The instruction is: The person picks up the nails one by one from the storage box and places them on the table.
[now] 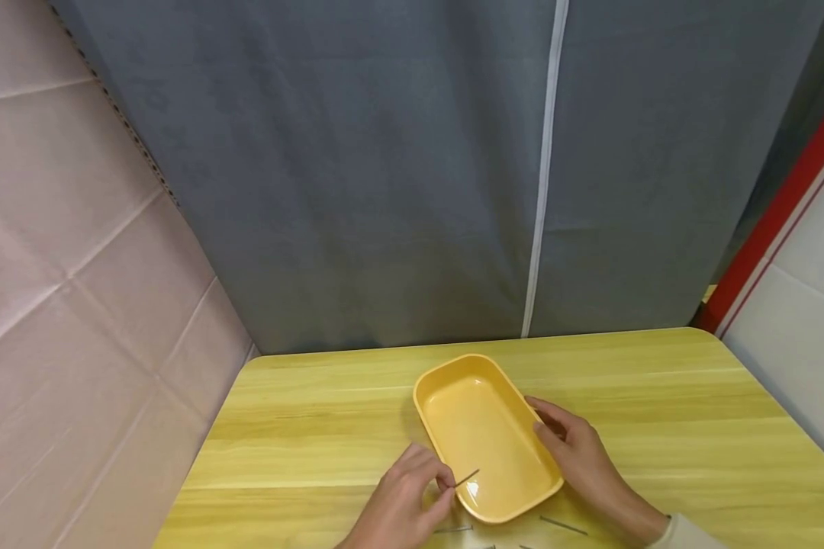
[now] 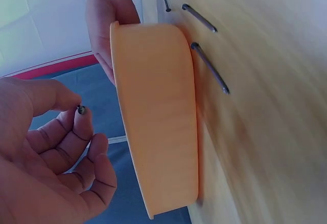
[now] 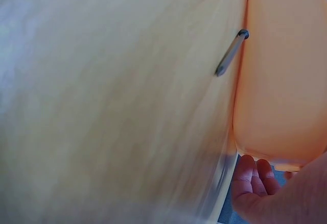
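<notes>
My left hand (image 1: 407,494) pinches a thin nail (image 1: 467,477) between thumb and fingertips, over the near left end of a yellow plastic tray (image 1: 484,427). In the left wrist view the nail's round head (image 2: 82,109) points at the camera, and the other fingers are loosely curled. My right hand (image 1: 586,460) grips the tray's right side, thumb at the rim and fingers along the outer wall. The tray stands at a slant on the table, and its visible inside holds nothing besides the nail hovering above.
Several loose nails lie on the wooden table (image 1: 302,427) at the tray's near end, among them one nail (image 1: 563,525) toward the right and another nail (image 1: 453,529) by the left hand. A grey curtain (image 1: 384,191) hangs behind the table's far edge.
</notes>
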### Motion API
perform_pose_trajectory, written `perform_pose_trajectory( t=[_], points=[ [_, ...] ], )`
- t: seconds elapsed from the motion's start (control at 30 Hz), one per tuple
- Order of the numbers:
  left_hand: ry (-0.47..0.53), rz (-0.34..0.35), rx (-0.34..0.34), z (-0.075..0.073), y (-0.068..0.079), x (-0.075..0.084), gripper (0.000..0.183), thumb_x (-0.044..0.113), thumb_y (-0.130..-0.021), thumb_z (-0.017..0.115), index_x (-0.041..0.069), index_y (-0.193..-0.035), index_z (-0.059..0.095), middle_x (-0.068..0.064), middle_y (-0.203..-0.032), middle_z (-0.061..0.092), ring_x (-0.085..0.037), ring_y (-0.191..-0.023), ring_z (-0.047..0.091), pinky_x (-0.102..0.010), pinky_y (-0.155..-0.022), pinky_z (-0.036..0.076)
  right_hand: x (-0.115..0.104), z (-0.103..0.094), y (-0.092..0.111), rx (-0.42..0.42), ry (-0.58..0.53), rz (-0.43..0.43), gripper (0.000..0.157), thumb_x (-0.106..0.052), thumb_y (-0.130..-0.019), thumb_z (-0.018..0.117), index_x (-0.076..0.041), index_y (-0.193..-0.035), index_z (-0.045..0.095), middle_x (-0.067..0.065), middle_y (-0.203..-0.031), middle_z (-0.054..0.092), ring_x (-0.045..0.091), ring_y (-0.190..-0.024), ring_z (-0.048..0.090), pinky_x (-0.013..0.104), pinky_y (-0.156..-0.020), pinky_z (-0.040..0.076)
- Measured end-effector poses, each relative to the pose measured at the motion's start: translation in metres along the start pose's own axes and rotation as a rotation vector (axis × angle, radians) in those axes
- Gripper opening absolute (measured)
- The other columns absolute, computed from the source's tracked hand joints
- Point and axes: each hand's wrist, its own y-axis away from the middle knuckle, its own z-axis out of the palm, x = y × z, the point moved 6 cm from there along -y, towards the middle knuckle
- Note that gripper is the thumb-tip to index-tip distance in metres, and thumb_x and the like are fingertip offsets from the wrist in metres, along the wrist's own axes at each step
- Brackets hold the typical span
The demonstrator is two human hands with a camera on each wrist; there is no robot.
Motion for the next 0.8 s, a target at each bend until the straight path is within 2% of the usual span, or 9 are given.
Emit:
perform_pose_trajectory(
  t=[0.3, 0.6, 0.73, 0.8],
  points=[
    [0.066, -0.014, -0.049, 0.006, 0.010, -0.001, 0.014, 0.010, -0.083, 0.078, 0.021, -0.087, 0.071, 0.021, -0.086, 0.059, 0.004, -0.089, 0.050, -0.010, -0.074, 0.046, 0.000, -0.001, 0.001, 0.010, 0.014, 0.001, 0.041, -0.011, -0.103, 0.057, -0.008, -0.144, 0.055, 0.019, -0.132, 0.064, 0.027, -0.105, 0.068, 0.030, -0.077, 0.061],
    [0.041, 0.104, -0.077, 0.017, 0.028, 0.001, 0.016, 0.013, -0.078, 0.078, 0.025, -0.084, 0.070, 0.022, -0.082, 0.061, 0.004, -0.090, 0.050, -0.009, -0.076, 0.038, 0.002, 0.000, 0.001, 0.003, 0.046, 0.013, 0.041, -0.011, -0.104, 0.055, -0.010, -0.145, 0.055, 0.017, -0.133, 0.064, 0.029, -0.107, 0.066, 0.030, -0.079, 0.060],
    [0.080, 0.141, -0.071, 0.024, 0.039, -0.002, 0.010, 0.017, -0.079, 0.076, 0.024, -0.084, 0.070, 0.020, -0.082, 0.062, 0.003, -0.092, 0.051, -0.010, -0.079, 0.037, 0.001, 0.000, 0.001, 0.002, 0.048, 0.009, 0.041, -0.011, -0.104, 0.055, -0.010, -0.145, 0.055, 0.016, -0.133, 0.064, 0.029, -0.108, 0.067, 0.030, -0.079, 0.060],
    [0.106, 0.147, -0.070, 0.028, 0.045, -0.005, 0.004, 0.022, -0.083, 0.073, 0.023, -0.083, 0.070, 0.019, -0.082, 0.062, 0.003, -0.092, 0.051, -0.011, -0.080, 0.039, 0.000, 0.000, 0.001, 0.005, 0.043, 0.003, 0.041, -0.010, -0.104, 0.056, -0.010, -0.144, 0.055, 0.016, -0.133, 0.063, 0.029, -0.108, 0.067, 0.030, -0.080, 0.060]
  ],
)
